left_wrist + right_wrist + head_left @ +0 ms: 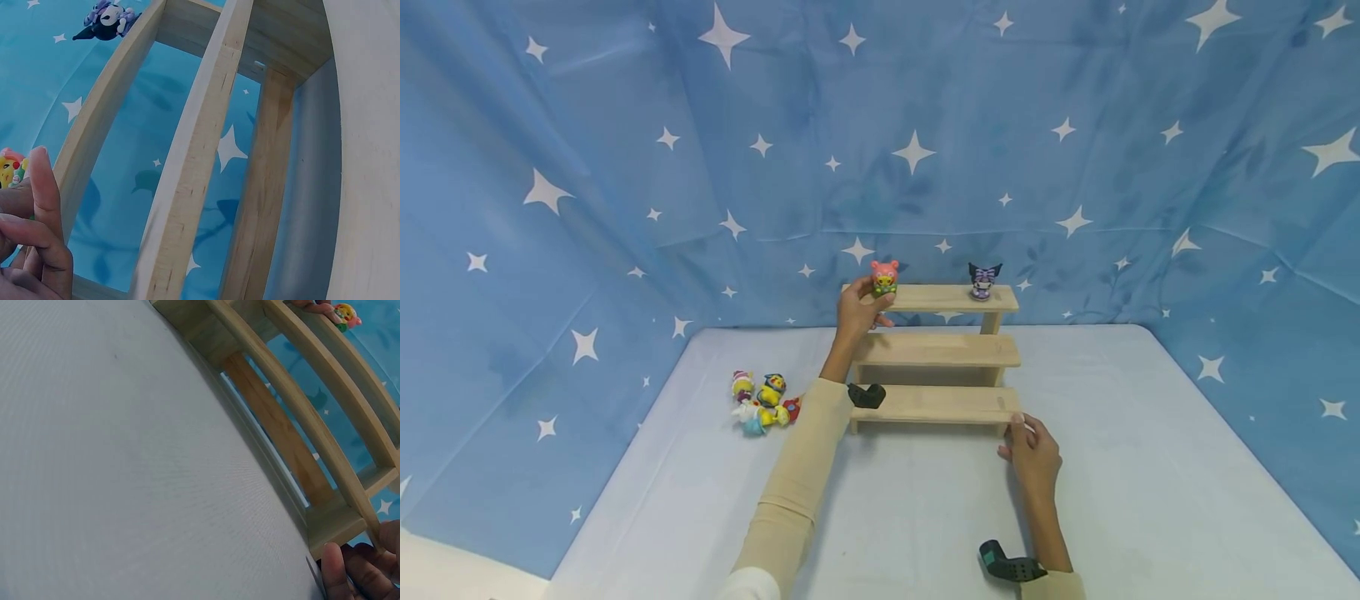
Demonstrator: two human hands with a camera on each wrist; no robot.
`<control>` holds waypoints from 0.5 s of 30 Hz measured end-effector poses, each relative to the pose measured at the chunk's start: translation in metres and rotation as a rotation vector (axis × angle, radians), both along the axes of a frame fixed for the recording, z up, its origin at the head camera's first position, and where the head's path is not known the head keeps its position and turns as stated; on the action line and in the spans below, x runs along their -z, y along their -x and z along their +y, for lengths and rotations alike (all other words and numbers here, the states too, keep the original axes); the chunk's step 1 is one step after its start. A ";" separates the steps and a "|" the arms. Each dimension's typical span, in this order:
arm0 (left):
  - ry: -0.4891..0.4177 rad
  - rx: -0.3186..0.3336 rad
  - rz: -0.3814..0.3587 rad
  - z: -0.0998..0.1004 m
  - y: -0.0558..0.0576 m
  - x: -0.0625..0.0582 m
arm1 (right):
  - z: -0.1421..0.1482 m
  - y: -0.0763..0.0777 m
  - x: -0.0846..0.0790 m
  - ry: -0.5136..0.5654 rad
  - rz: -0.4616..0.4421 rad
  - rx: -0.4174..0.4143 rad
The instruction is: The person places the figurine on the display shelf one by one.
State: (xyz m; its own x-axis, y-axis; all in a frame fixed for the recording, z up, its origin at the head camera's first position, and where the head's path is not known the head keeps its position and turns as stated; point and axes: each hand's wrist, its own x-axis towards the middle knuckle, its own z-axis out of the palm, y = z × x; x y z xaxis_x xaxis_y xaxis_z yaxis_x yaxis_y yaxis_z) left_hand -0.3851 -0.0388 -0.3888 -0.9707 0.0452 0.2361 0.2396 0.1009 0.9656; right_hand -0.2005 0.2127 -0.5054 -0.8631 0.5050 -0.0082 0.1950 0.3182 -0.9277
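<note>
A three-step wooden display shelf [936, 351] stands on the table. At the left end of its top step, my left hand [856, 314] pinches a small figurine with a pink eared hood and a yellow face [885, 277]. The figurine's base is at the step's surface; whether it bears weight there I cannot tell. Low on the right, my right hand [1035, 457] grips the front corner of the bottom step, thumb and fingers [334, 572] around the wood. A black-and-purple figurine [982, 282] sits upright near the top step's right end.
Several colourful figurines lie in a cluster left of the shelf, among them a blue-and-yellow one [771, 389] and a red one [792, 408]. A white cloth [1112, 500] covers the table. Behind hangs a blue star-patterned curtain [925, 100].
</note>
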 end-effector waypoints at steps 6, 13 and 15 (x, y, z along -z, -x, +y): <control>-0.013 0.008 0.005 0.001 0.000 -0.001 | 0.000 0.000 0.000 -0.001 0.003 0.004; -0.019 0.023 0.000 -0.001 -0.001 0.001 | -0.001 -0.001 0.000 -0.004 0.007 -0.001; -0.016 0.022 -0.006 -0.002 -0.001 0.001 | -0.001 -0.002 0.000 -0.006 0.004 -0.002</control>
